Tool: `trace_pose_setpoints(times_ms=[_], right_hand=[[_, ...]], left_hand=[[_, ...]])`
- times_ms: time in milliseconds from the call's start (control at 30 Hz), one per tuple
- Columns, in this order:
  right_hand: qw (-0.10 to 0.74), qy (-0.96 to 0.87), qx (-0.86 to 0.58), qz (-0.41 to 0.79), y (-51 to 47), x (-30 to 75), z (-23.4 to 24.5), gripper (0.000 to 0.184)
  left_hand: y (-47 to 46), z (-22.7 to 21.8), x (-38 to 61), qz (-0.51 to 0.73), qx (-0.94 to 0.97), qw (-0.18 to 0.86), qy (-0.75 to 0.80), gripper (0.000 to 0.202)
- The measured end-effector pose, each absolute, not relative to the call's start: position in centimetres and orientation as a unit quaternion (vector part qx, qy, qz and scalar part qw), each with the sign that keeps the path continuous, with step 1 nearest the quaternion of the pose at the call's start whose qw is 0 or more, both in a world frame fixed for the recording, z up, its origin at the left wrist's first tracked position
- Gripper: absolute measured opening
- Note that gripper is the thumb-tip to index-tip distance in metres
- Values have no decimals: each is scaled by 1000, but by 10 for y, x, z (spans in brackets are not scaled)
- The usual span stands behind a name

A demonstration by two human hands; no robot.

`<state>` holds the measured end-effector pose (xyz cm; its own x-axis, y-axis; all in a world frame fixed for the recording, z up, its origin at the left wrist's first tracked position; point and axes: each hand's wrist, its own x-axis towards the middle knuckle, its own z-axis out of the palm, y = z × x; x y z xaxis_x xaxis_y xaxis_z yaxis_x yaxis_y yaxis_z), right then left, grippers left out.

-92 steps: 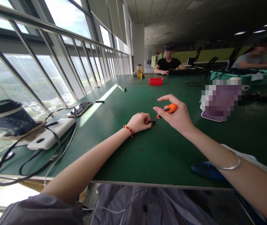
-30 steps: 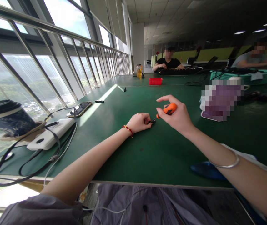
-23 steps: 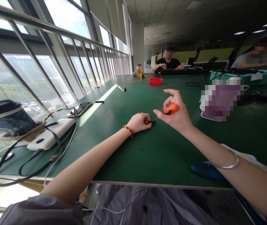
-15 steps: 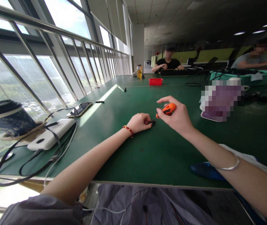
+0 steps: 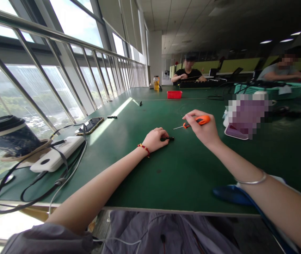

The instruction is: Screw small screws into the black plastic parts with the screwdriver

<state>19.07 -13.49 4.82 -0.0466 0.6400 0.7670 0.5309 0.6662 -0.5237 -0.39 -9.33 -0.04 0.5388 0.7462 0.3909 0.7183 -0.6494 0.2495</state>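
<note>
My left hand (image 5: 155, 139) rests on the green table, its fingers closed around a small black part (image 5: 169, 138) whose right end sticks out. What kind of part it is, I cannot make out. In my right hand (image 5: 204, 128) is a screwdriver (image 5: 202, 120) with an orange and black handle. Its thin metal shaft points left and slightly down, and the tip is apart from the black part, above and to its right. Two other small dark pieces lie farther off: one black piece (image 5: 112, 117) left of centre and another (image 5: 140, 103) beyond it.
A phone (image 5: 93, 124), a white power strip (image 5: 57, 153) with cables and a dark cup (image 5: 7, 135) stand at left. Farther back are a red tray (image 5: 174, 94), a jar (image 5: 156, 83) and a teal basket (image 5: 272, 91). Two people sit across the table.
My right hand has drawn the screwdriver right, off the black part, and its fingers have closed more around the handle. The left hand stays in place; the black part now shows more.
</note>
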Motion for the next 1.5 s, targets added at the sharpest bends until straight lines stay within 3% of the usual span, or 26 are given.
trace_pose_setpoints(times_ms=[67,167,267,500,700,1000,1500], right_hand=[[521,-733,-437,19,-124,197,40,21],[381,-790,-481,-17,-109,202,24,17],[295,-820,-491,3,-101,202,13,15],[213,-845,-489,25,-98,194,8,18],[205,-851,-483,9,-97,189,5,15],[268,-854,-441,-55,-103,185,6,13],[249,-868,-427,-38,-103,186,5,12]], left_hand=[[-94,0,-4,237,874,22,423,16],[-96,2,-3,244,869,16,430,20],[-96,3,-3,253,868,21,427,24],[-94,3,-3,253,879,17,404,14],[-96,3,-3,277,872,19,404,11],[-97,3,-6,288,858,9,425,10],[-89,-1,-8,308,866,51,390,10]])
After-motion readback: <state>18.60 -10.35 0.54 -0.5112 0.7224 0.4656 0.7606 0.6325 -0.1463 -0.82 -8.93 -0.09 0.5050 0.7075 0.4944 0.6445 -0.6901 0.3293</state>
